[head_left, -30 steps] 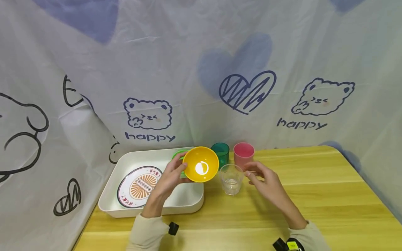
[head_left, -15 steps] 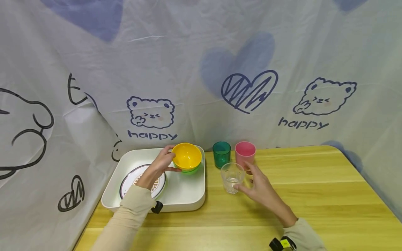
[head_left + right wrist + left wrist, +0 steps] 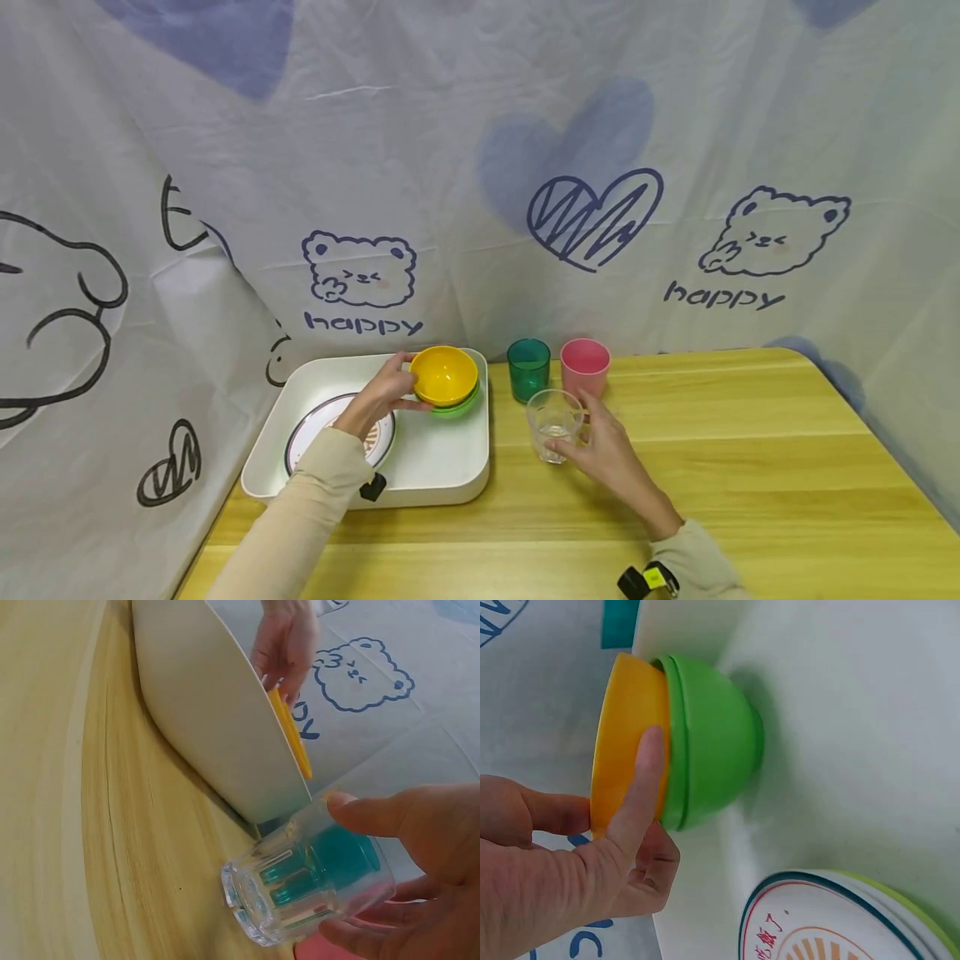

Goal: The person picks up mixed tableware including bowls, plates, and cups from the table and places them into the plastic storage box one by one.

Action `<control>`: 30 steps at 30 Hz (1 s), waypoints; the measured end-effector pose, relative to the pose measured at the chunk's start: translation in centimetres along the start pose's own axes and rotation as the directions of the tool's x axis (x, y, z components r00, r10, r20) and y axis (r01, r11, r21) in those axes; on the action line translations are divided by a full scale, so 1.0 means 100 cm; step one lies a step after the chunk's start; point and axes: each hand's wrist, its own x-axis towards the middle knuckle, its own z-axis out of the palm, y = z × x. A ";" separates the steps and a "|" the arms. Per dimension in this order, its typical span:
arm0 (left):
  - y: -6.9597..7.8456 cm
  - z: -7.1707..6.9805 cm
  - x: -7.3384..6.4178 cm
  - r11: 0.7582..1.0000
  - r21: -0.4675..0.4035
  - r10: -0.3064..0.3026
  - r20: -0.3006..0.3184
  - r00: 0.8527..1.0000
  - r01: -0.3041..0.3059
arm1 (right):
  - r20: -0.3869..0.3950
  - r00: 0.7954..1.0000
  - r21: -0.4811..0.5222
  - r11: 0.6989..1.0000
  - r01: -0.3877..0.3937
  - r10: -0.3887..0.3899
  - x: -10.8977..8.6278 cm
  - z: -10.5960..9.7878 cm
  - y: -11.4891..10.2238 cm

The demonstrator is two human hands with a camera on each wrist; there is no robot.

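My left hand (image 3: pixel 384 393) pinches the side of a yellow bowl (image 3: pixel 444 377), thumb at its rim and a finger along its outer wall. The yellow bowl sits partly inside a green bowl (image 3: pixel 716 746), which stands in the far right corner of a white tray (image 3: pixel 423 475). Over the table, my right hand (image 3: pixel 609 454) has its thumb and fingers round a clear drinking glass (image 3: pixel 551 429). The glass stands upright, and its base shows against the wood in the right wrist view.
A teal cup (image 3: pixel 529 375) and a pink cup (image 3: pixel 586 362) stand behind the glass. Stacked plates (image 3: pixel 810 922) lie in the tray's left part, under my left forearm. A printed cloth (image 3: pixel 480 250) hangs along the table's back edge.
My left hand has carried the yellow bowl left and lowered it into the green bowl. My right hand has closed in round the clear glass, which has stayed in place.
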 end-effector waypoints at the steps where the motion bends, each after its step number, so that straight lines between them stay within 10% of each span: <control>1: -0.001 -0.001 0.001 1.000 -0.005 -0.009 0.003 1.000 0.009 | -0.002 1.000 0.004 1.000 -0.005 0.005 0.000 0.000 0.000; 13: -0.002 -0.008 0.000 0.998 0.032 -0.053 0.048 0.997 0.051 | -0.008 0.995 0.050 0.994 -0.096 0.097 -0.001 -0.011 -0.001; 20: 0.011 -0.013 -0.023 0.976 0.194 0.102 -0.010 0.995 -0.098 | 0.015 0.992 0.036 0.991 -0.127 0.126 -0.002 -0.035 -0.011; 30: 0.029 -0.006 -0.068 0.913 0.130 0.403 -0.132 0.906 -0.387 | -0.057 0.994 0.054 0.994 -0.091 0.094 -0.001 -0.084 -0.039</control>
